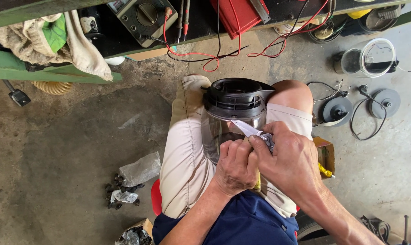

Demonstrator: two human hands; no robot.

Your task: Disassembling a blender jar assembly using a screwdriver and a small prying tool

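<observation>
A clear glass kettle (232, 106) with a black plastic rim lies on its side between my knees, mouth pointing away from me. My right hand (289, 161) grips a small folding knife (253, 131), its blade tip resting against the glass just under the black rim. My left hand (235, 165) is closed around the kettle's near end, next to the right hand, steadying it. A bit of yellow shows beneath my hands; I cannot tell what it is.
A green workbench (55, 72) ahead carries a multimeter (144, 18), red and black leads (201, 56), a red box (239, 13) and rags. Two round kettle bases (337, 109) and another glass kettle (371, 56) lie on the concrete floor at right. Plastic bags (139, 170) lie at left.
</observation>
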